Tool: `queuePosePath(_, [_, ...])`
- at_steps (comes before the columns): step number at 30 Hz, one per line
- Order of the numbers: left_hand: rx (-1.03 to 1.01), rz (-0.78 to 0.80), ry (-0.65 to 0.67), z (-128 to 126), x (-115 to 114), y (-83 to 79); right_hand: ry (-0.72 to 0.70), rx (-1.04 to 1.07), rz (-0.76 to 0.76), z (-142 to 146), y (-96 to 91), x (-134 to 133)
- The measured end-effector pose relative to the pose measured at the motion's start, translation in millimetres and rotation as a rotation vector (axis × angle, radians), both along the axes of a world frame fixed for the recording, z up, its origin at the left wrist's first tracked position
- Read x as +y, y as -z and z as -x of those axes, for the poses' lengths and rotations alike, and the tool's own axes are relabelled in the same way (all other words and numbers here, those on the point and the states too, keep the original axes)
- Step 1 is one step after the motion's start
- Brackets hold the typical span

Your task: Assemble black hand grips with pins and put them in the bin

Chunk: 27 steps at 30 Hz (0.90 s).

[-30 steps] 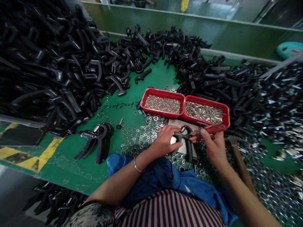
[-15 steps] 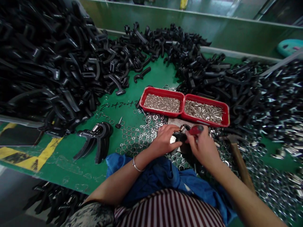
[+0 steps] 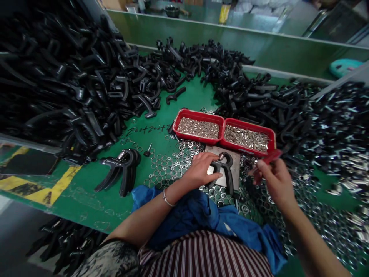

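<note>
My left hand (image 3: pixel 201 171) grips a black hand-grip exerciser (image 3: pixel 223 169) with a small steel spring at its top, resting on a flat metal plate (image 3: pixel 230 152). My right hand (image 3: pixel 276 181) is raised to the right of the plate, holding a red-handled screwdriver (image 3: pixel 269 156). Its tip points down and away from the exerciser. A similar black exerciser (image 3: pixel 123 171) lies on the green mat (image 3: pixel 80 188) to the left. Just above the plate sits a red two-compartment tray (image 3: pixel 223 132), holding small silver pins and short metal rods.
Heaps of black plastic handles (image 3: pixel 63 84) rise at the left and back. Loose steel washers (image 3: pixel 170 165) are scattered around the plate, and shiny metal parts (image 3: pixel 340 127) are heaped at the right. A blue cloth (image 3: pixel 184 215) lies over my lap. A green barrier (image 3: pixel 230 42) runs along the back.
My right hand has lifted the screwdriver away from the exerciser, moving right. The exerciser now shows fully on the plate, and my left hand stays on it. The view has shifted slightly.
</note>
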<state>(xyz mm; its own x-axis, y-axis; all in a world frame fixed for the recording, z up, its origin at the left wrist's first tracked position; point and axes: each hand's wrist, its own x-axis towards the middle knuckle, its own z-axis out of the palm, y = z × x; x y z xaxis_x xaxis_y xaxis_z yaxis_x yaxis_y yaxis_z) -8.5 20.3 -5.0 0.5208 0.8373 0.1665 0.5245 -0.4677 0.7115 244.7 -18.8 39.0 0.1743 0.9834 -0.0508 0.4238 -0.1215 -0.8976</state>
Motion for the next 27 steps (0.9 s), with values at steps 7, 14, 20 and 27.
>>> queuePosePath(7, [0.128, -0.149, -0.013, -3, 15, -45.5, -0.012, -0.725, -0.097, -43, -12.2, -8])
queuePosePath(14, [0.669, -0.090, -0.304, 16, 130, -76.3, -0.453, -0.918, -0.271, 47, -49.9, 84])
queuePosePath(20, [0.726, -0.071, -0.343, 27, 145, -60.0, -0.575, -1.132, -0.248, 109, -43.7, 153])
queuePosePath(27, [0.701, -0.095, -0.279, 30, 143, -53.3, -0.555, -1.177, -0.237, 111, -26.4, 159])
